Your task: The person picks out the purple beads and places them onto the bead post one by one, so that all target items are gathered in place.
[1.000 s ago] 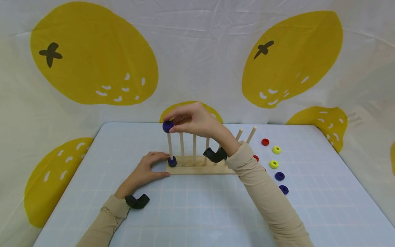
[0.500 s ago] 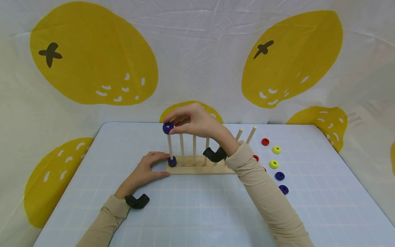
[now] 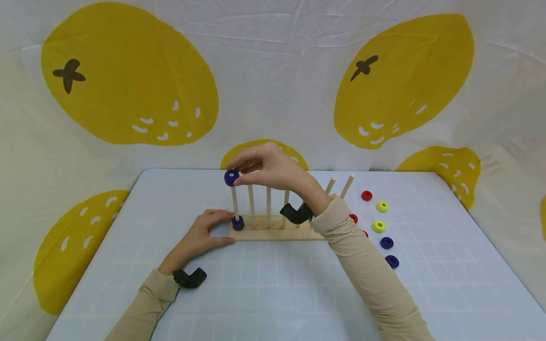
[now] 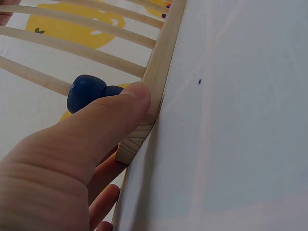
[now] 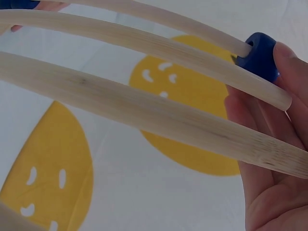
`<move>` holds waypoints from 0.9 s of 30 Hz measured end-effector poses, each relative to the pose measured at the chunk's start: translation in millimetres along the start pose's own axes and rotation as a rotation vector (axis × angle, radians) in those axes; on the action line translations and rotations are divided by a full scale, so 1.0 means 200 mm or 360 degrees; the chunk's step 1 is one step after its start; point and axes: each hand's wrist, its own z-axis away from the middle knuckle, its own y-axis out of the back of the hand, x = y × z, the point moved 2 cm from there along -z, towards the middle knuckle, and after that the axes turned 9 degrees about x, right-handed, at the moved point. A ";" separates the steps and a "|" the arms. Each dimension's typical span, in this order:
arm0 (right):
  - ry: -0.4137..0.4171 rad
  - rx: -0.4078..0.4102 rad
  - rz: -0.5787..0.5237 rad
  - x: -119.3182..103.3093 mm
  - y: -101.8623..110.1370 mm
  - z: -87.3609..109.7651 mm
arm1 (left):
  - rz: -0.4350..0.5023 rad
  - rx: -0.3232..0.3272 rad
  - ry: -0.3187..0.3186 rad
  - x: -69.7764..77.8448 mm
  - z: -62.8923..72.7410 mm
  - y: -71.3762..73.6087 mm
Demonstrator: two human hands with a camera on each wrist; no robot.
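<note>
My right hand pinches a dark blue bead between thumb and fingers at the top of the leftmost peg. In the right wrist view the peg's tip sits in the hole of that blue bead. My left hand grips the left end of the wooden peg rack, thumb in front and fingers behind. Down on the same peg, against the base, are blue beads; the left wrist view shows two, one nearer bead partly covering the other.
Several wooden pegs stand in a row, some hidden behind my right forearm. To the right lie loose beads: red, yellow and blue. A patterned cloth hangs behind the table.
My right hand's blue bead has come down slightly, and its hole now shows the pale peg tip. The left hand keeps its place on the rack.
</note>
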 end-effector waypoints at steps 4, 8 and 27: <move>0.0014 0.0006 -0.0018 0.00 0.00 0.00 | -0.0005 -0.0001 0.0005 0.00 0.00 0.00; 0.0027 0.0002 -0.0016 0.01 0.00 0.00 | -0.0004 -0.0001 0.0006 -0.01 0.00 0.00; 0.0015 -0.0009 -0.0032 0.01 0.01 0.00 | 0.0005 0.0011 -0.0034 0.01 -0.01 0.00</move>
